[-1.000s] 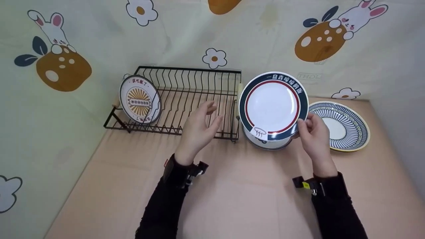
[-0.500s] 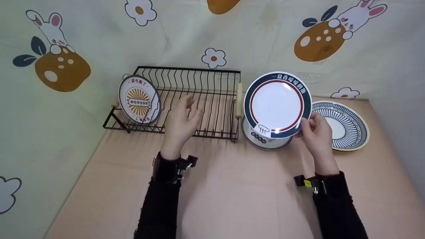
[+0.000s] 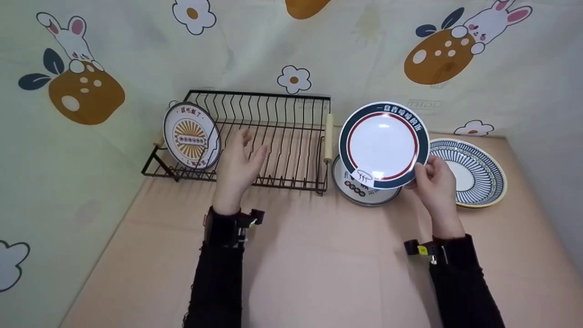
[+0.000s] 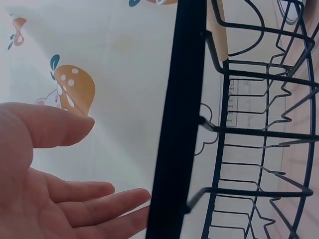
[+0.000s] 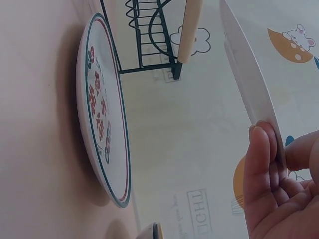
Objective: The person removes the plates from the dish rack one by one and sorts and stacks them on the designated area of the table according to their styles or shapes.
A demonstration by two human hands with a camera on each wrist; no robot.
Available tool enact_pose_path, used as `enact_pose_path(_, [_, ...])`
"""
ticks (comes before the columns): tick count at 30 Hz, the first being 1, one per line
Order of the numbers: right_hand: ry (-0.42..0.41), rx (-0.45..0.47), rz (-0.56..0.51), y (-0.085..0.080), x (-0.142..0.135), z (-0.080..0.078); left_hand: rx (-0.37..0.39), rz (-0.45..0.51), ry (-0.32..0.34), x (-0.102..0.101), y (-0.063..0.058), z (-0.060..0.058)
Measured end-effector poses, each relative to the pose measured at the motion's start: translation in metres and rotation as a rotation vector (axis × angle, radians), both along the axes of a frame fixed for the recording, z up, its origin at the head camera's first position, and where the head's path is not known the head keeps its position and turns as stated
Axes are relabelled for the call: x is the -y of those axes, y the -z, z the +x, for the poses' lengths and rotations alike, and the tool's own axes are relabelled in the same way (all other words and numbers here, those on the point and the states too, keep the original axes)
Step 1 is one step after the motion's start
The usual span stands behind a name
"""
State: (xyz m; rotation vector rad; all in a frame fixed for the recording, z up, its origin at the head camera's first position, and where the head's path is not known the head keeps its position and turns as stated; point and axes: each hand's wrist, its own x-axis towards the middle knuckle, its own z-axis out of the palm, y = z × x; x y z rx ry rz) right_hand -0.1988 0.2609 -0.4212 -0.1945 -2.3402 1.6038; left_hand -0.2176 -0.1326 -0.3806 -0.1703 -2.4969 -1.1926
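Note:
My right hand pinches the lower right rim of a white plate with a dark blue border and red ring, thumb on its face and fingers behind. The right wrist view shows this plate edge-on, raised well above a second plate with red lettering that lies on the table. My left hand holds nothing; its thumb and fingers are spread apart over the front of the black wire dish rack. In the rack's left end, a plate with a yellow sunburst stands leaning in the slots.
A deep blue-and-white patterned plate with a yellow rim lies on the table at the right. A wooden handle sits on the rack's right end. Behind everything hangs a printed cloth with rabbits and flowers.
My left hand has moved left along the rack. My right hand has carried the blue-bordered plate slightly right, uncovering more of the plate beneath it.

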Motion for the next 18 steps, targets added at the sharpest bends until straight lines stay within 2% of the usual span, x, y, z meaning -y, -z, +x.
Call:
enact_pose_path(8, [-0.003,0.043,0.061,0.009,-0.002,-0.004,0.043,-0.036,-0.057,0.007,0.002,-0.004])
enact_pose_path(18, [-0.019,0.097,0.075,0.015,-0.002,-0.007,0.069,-0.01,-0.087,0.015,0.003,-0.006])
